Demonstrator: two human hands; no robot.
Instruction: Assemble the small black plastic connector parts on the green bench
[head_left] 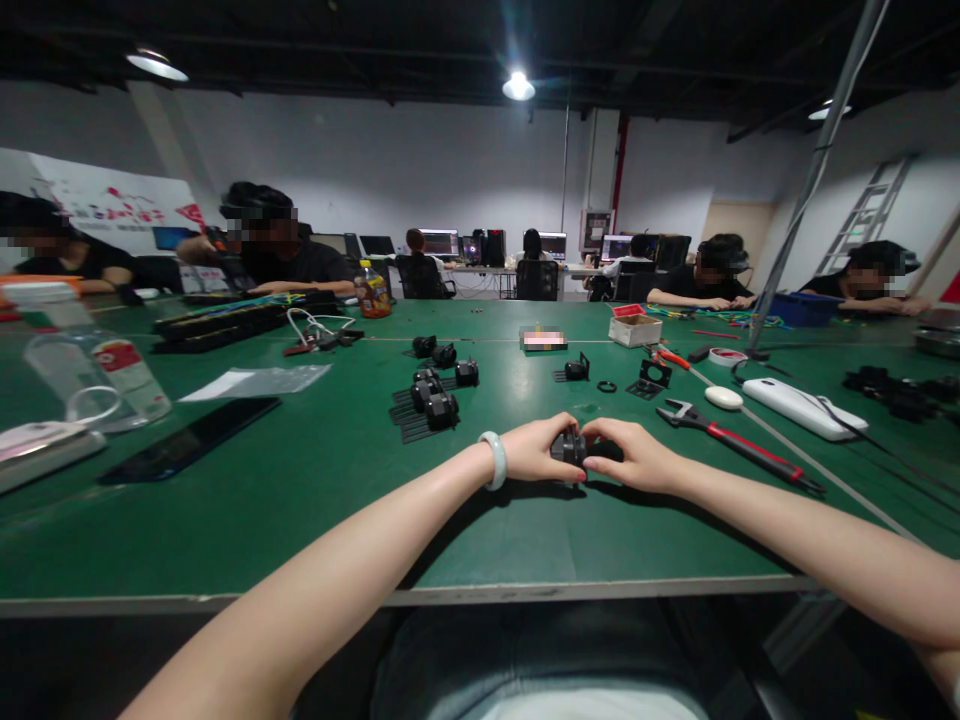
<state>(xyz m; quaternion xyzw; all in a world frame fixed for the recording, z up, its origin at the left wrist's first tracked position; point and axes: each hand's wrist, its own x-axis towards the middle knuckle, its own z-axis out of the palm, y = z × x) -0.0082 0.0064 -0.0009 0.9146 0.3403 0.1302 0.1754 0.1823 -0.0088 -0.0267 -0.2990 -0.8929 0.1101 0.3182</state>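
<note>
Between both hands, low over the green table [337,530], is a small blocky black plastic part [568,447]. My left hand [534,450], with a pale bangle at the wrist, grips its left side between thumb and fingers. On its right side the fingers of my right hand [636,455] are closed against it; what lies under them is partly hidden. Beyond stand a similar black part with thin prongs [574,368], a black ring [607,386] and a square black plate with a round hole [655,373]. Several more pronged black parts [441,408] are grouped to the left.
An adjustable wrench [750,450] lies to the right, near a white power bank [802,408]. At the left are a dark phone [191,440], a plastic bag [259,382] and a clear bottle [97,350]. A metal pole [806,190] rises at the right. Other people sit across the table.
</note>
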